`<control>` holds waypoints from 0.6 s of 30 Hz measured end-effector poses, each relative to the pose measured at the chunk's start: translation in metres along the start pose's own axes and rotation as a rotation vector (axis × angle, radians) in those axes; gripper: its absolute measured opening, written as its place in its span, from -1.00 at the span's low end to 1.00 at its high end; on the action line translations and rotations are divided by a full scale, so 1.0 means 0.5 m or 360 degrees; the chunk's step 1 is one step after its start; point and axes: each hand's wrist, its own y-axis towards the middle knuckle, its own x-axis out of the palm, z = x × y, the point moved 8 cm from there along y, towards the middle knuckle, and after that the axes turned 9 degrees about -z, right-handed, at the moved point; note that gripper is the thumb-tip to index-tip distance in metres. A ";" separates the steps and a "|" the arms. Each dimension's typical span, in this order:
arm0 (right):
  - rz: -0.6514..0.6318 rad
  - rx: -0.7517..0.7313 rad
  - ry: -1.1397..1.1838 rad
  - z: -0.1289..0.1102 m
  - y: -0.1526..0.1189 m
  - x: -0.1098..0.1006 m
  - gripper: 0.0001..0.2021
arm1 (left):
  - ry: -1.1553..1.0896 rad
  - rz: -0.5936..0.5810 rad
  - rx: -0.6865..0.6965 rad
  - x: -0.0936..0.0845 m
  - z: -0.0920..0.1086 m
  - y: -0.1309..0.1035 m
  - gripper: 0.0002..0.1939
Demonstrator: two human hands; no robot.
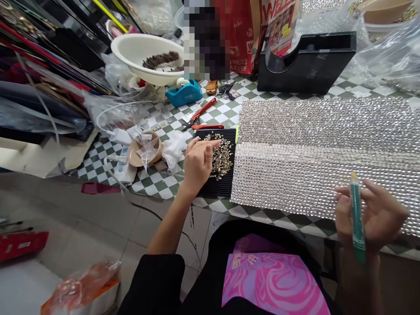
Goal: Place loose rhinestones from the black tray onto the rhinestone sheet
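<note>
My left hand [197, 162] rests on a black ridged tray [215, 186], its index finger touching a heap of loose gold rhinestones [223, 158]. A wide sheet of silver rhinestone fabric [315, 153] lies on the checked table to the right of the tray. My right hand [374, 214] is raised at the table's front edge and holds a green picker pen [357, 218] upright, yellow tip up, over the near edge of the sheet.
Red-handled pliers [201, 114], a blue tape dispenser [183, 92], keys [226, 89] and a large black tape dispenser [306, 61] sit behind. A white bowl [144, 54], a small brown cup [144, 151] with plastic bags, cables and tissue crowd the left.
</note>
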 end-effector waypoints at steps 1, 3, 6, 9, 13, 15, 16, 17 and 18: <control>-0.0001 -0.0020 0.0012 0.000 0.000 0.000 -0.18 | -0.0008 -0.0008 0.0022 0.002 0.001 -0.002 -0.53; -0.0005 -0.0048 0.0042 0.002 -0.001 0.000 -0.17 | -0.0040 -0.0038 0.0056 0.006 0.005 -0.006 -0.57; -0.0017 -0.0041 0.0062 0.007 -0.003 0.000 -0.19 | -0.0079 -0.0065 0.0084 0.007 0.012 -0.010 -0.50; -0.0008 -0.0031 0.0038 0.007 -0.002 0.000 -0.27 | -0.0014 -0.0108 0.0069 0.006 0.018 -0.011 -0.38; 0.0013 -0.0054 0.0028 -0.002 0.003 0.000 -0.32 | 0.0059 -0.0166 0.0055 0.008 0.021 -0.007 -0.36; 0.0013 -0.0035 0.0039 -0.002 0.005 0.001 -0.30 | 0.0075 -0.0160 0.0075 0.009 0.023 -0.004 -0.42; 0.0013 -0.0015 0.0043 -0.001 0.005 0.001 -0.30 | 0.0083 -0.0157 0.0078 0.010 0.023 -0.002 -0.46; 0.0009 -0.0003 0.0045 0.000 0.004 0.002 -0.29 | 0.0090 -0.0157 0.0080 0.011 0.024 -0.001 -0.49; 0.0007 0.0002 0.0042 0.001 0.003 0.002 -0.29 | 0.0092 -0.0158 0.0083 0.012 0.024 0.000 -0.52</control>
